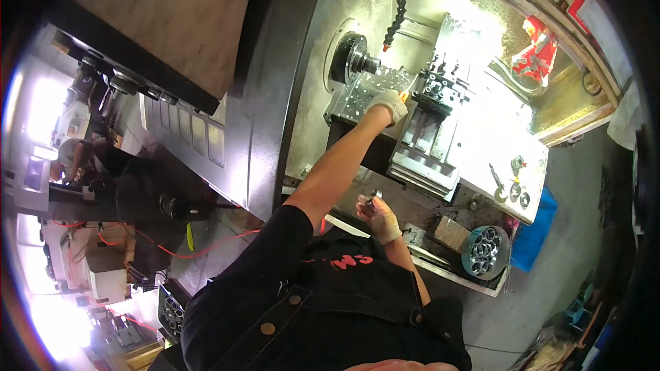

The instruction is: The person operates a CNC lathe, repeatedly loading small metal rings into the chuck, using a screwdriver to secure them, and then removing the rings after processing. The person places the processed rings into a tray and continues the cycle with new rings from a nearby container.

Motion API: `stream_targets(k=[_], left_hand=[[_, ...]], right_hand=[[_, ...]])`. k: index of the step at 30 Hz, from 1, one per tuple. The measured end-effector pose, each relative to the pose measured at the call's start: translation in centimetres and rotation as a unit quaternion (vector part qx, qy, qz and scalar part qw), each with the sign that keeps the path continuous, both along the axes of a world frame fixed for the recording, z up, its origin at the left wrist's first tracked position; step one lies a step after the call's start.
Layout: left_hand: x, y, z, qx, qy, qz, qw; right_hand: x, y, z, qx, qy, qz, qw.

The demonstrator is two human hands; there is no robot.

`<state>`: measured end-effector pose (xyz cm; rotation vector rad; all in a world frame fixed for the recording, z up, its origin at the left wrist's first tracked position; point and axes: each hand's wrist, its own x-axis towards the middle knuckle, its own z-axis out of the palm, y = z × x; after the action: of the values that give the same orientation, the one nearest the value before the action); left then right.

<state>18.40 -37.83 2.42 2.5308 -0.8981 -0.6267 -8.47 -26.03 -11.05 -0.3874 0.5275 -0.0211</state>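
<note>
My left hand (390, 106), in a pale glove, reaches into a lathe and is closed on an orange-handled tool (404, 96); which kind I cannot tell. It is between the black chuck (349, 58), with a round metal piece (370, 64) at its front, and the tool holder block (440, 91) on the slide. Nearer my body, my right hand (381, 222), with a pale wrap or glove around the palm, pinches a small metal ring (375, 196) in bare fingertips, outside the machine's bed. The ring's lower part is hidden by the fingers.
A black segmented coolant hose (399, 14) hangs above the chuck. Right of my hands are a clear bowl (507, 251) of metal rings, a brown block (452, 233) and a blue sheet (540, 230). A red-and-white bag (540, 55) stands behind. Another person (75, 158) is far left.
</note>
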Motion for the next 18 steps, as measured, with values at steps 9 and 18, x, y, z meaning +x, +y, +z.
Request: stream_targets(k=[9,18], left_hand=[[-4.7,6.8,-0.2,-0.155,0.03,0.09,0.983],[-7.4,16.7,-4.2,-0.276,0.014,0.187,0.943]], right_hand=[[0.0,-2.0,3.5,0.039,-0.017,-0.051,0.998],[14.6,-11.6,3.9,-0.156,-0.09,-0.05,0.982]])
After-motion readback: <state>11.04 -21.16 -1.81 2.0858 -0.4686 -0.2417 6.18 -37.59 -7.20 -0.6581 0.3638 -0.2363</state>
